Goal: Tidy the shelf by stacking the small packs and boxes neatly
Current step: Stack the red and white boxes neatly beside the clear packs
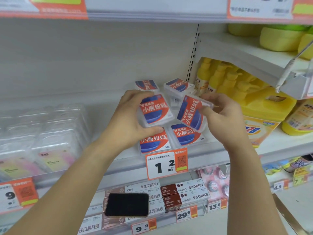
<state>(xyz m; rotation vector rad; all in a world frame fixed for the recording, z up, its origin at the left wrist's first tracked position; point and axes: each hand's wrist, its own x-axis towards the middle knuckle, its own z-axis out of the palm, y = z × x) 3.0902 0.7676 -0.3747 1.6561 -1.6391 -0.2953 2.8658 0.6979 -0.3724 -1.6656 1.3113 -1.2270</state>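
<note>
White shelf (pixel 211 150), left hand (pixel 130 119) gripping box (pixel 155 110), right hand (pixel 223 116) pinching tilted box (pixel 192 114)

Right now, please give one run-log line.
left hand: holds floss box | right hand: holds tilted floss box | shelf: four boxes lying

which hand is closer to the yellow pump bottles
Right. The right hand, holding a tilted floss box, is just left of the yellow pump bottles. The left hand holds another box farther left.
</note>
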